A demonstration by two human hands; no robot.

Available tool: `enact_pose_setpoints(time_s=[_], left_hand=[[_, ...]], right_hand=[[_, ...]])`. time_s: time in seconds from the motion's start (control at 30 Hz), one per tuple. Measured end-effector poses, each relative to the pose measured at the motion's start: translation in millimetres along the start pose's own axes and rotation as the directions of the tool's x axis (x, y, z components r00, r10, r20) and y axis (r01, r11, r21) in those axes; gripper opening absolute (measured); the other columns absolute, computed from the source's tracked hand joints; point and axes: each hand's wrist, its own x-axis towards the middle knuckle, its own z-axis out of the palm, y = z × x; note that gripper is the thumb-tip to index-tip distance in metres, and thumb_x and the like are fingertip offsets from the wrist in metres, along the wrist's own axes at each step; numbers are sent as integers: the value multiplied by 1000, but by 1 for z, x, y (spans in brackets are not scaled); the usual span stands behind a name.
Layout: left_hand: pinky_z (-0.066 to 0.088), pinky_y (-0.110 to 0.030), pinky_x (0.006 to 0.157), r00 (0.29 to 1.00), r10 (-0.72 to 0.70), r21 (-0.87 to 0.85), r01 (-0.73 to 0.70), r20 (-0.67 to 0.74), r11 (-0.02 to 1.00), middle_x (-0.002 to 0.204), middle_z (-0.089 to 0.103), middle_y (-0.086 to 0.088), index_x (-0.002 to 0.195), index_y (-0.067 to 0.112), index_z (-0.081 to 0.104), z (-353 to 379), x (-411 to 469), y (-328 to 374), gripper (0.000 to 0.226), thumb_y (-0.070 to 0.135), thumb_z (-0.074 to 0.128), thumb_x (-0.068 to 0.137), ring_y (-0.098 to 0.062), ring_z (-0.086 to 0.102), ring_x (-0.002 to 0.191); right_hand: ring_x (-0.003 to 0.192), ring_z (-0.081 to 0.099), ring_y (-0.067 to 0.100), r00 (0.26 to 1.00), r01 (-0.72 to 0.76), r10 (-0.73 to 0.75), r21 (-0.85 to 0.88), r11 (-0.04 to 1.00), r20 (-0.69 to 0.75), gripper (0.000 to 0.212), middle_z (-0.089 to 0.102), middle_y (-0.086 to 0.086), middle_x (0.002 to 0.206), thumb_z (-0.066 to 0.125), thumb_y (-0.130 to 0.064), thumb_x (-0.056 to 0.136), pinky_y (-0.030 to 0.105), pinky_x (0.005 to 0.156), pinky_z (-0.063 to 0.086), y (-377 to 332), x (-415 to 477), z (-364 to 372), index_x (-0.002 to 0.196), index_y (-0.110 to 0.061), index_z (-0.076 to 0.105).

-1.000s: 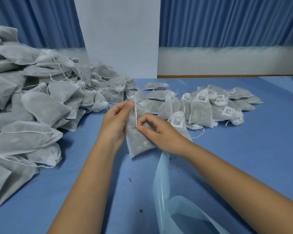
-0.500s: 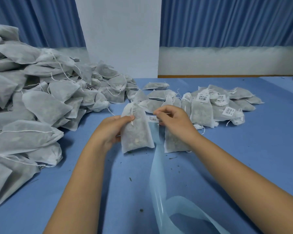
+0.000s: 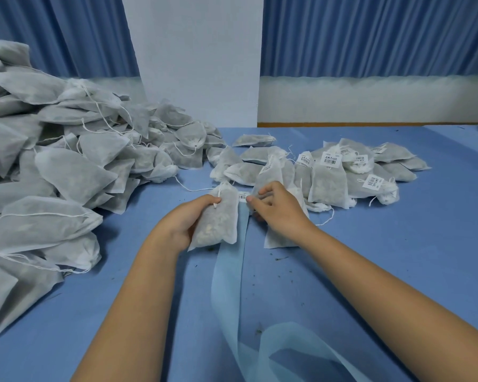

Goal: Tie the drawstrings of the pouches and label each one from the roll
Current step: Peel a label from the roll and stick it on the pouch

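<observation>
My left hand [image 3: 188, 219] grips a filled white drawstring pouch [image 3: 217, 219] upright at the table's middle, thumb on its tied neck. Right beside it, a white barcode label [image 3: 243, 196] sits at the top of the pale blue backing strip [image 3: 229, 274]. My right hand [image 3: 276, 209] pinches that strip's top edge just right of the label, fingers curled. Under my right hand lies another pouch [image 3: 278, 239]. The strip runs down toward me and curls at the bottom; the roll itself is out of view.
A large heap of unlabelled pouches [image 3: 53, 166] fills the left side. A smaller pile of labelled pouches [image 3: 342, 172] lies at the back right. The blue table [image 3: 398, 257] carries small crumbs near the strip. A white pillar and blue curtains stand behind.
My left hand brought the pouch down and left, away from my right. My right hand let go of its string and moved to the strip's top, where the label lies.
</observation>
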Motion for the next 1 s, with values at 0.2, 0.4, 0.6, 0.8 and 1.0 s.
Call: enact_pose_setpoints(time_s=[0.2,0.4,0.6,0.8,1.0], left_hand=[[52,-35,74,997,-20,112,11,79,994,93,72,-7,112,10,70,2,-3,-2,28,26,66,89,-23,68,80],[57,-30,63,997,-35,138,25,68,990,85,76,-4,102,13,70,-3,-5,-1,20,28,65,90,-18,73,72],[57,-27,55,994,-22,9,21,102,1000,79,75,-3,95,13,70,-6,-6,-2,14,24,63,92,-17,73,67],[57,-27,54,988,-41,-84,54,151,995,80,74,-5,91,11,72,0,-7,-3,17,24,61,93,-18,72,65],[53,-23,51,990,-31,-81,43,136,996,73,71,-3,83,14,73,2,-5,-5,18,24,62,92,-15,68,59]], right_hand=[[58,63,6,1000,-12,11,54,998,18,31,67,-2,69,72,-31,85,28,69,53,-1,-1,-2,103,-16,51],[63,55,11,995,50,-53,39,998,83,23,59,3,64,75,-14,82,30,77,49,1,-3,-6,92,-20,55],[65,55,12,983,107,-127,145,984,135,19,60,-1,72,78,-9,79,24,69,49,4,-7,-12,82,-19,62],[63,56,8,972,132,-164,185,974,166,25,61,-8,66,80,-8,76,17,69,48,10,-9,-16,83,-18,59],[65,54,11,945,142,-190,192,971,265,28,60,-9,66,79,-4,77,19,74,48,12,-10,-20,88,-20,59]])
